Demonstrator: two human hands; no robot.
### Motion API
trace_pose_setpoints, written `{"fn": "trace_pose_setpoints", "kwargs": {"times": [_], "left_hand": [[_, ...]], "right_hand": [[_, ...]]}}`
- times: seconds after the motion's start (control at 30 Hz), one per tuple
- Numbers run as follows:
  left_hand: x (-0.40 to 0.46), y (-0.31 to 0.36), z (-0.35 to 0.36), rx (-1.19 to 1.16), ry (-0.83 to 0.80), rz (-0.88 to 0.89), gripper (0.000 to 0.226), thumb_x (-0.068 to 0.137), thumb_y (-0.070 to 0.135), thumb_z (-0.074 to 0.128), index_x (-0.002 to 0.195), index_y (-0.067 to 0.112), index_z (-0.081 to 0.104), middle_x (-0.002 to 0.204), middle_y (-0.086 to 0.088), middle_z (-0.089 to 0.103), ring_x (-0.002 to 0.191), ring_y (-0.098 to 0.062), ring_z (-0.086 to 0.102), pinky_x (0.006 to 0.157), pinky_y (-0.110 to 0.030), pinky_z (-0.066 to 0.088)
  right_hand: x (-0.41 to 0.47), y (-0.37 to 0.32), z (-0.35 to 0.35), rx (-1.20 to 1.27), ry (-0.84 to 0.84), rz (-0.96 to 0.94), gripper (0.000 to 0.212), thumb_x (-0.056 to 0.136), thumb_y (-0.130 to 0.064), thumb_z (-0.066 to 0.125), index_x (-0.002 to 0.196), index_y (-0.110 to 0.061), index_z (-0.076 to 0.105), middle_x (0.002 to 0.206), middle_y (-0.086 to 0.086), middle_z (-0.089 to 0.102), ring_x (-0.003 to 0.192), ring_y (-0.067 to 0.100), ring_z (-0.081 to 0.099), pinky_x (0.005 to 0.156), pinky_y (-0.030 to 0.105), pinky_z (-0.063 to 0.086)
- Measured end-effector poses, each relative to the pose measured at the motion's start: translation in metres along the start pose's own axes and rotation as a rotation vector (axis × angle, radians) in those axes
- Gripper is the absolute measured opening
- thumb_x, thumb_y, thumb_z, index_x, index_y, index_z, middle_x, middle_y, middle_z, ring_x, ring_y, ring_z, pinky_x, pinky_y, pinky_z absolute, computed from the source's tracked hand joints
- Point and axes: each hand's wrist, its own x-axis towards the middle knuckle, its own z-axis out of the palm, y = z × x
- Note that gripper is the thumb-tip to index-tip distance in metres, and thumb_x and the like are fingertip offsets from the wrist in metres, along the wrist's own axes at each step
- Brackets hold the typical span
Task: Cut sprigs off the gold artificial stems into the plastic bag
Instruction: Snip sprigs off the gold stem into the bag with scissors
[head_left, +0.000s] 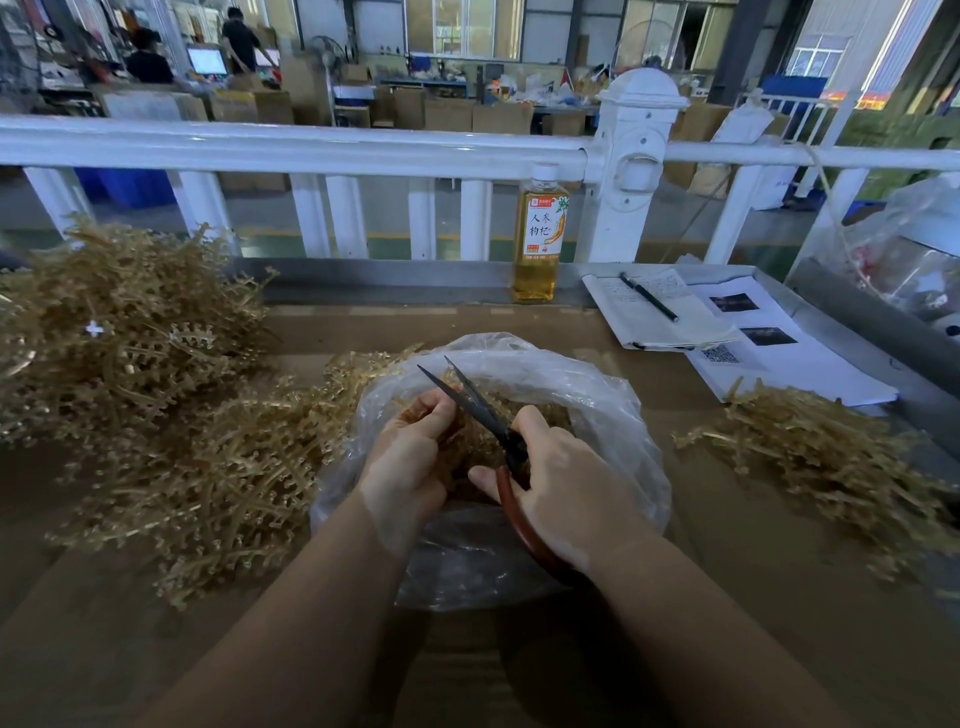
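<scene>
Two blades (457, 392) — tips up-left

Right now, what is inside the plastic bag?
Cut gold sprigs lie inside the plastic bag. The left hand and right hand with the scissors cover the middle, so the bottom is hidden.

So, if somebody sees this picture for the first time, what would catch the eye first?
Probably the two hands over the open plastic bag in the middle: the right hand holds red-handled scissors with the blades parted, the left hand grips a gold stem. Next, the big heap of gold stems at left and the bottle by the white railing.
</scene>
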Motion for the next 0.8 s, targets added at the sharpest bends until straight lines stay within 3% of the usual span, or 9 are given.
{"fn": "trace_pose_setpoints", "kwargs": {"times": [0.2, 0.43, 0.67, 0.8], "left_hand": [[0.0023, -0.003, -0.0014, 0.024, -0.015, 0.01, 0.026, 0.094, 0.007, 0.05, 0.07, 0.016, 0.051, 0.073, -0.008, 0.063, 0.063, -0.021, 0.063, 0.056, -0.031, 0.055], [0.0042, -0.0064, -0.002, 0.079, -0.002, 0.037, 0.019, 0.091, 0.009, 0.056, 0.073, 0.015, 0.058, 0.085, -0.012, 0.062, 0.077, -0.025, 0.06, 0.066, -0.036, 0.053], [0.0036, -0.0052, -0.0015, 0.127, 0.005, 0.007, 0.003, 0.091, 0.012, 0.058, 0.088, 0.011, 0.059, 0.087, -0.012, 0.062, 0.077, -0.025, 0.06, 0.054, -0.031, 0.054], [0.0032, -0.0054, -0.0019, 0.123, -0.016, 0.003, 0.008, 0.092, 0.011, 0.056, 0.083, 0.012, 0.057, 0.081, -0.009, 0.061, 0.069, -0.022, 0.059, 0.049, -0.029, 0.052]], "right_hand": [[0.0002, -0.0008, -0.0013, -0.032, 0.017, -0.015, 0.038, 0.087, -0.064, 0.048, 0.091, -0.034, 0.025, 0.084, -0.007, 0.05, 0.079, 0.012, 0.047, 0.055, 0.016, 0.024], [-0.0001, -0.0008, 0.0002, -0.039, 0.042, -0.035, 0.037, 0.089, -0.063, 0.047, 0.095, -0.03, 0.031, 0.081, -0.007, 0.053, 0.073, 0.011, 0.05, 0.057, 0.02, 0.03], [0.002, -0.0015, 0.0016, -0.03, 0.054, -0.037, 0.037, 0.091, -0.059, 0.045, 0.102, -0.025, 0.037, 0.086, -0.002, 0.06, 0.078, 0.014, 0.058, 0.067, 0.024, 0.043], [0.0035, -0.0022, 0.0012, -0.02, 0.05, -0.041, 0.035, 0.092, -0.058, 0.047, 0.101, -0.026, 0.037, 0.085, -0.004, 0.061, 0.075, 0.013, 0.059, 0.065, 0.024, 0.043]]}}
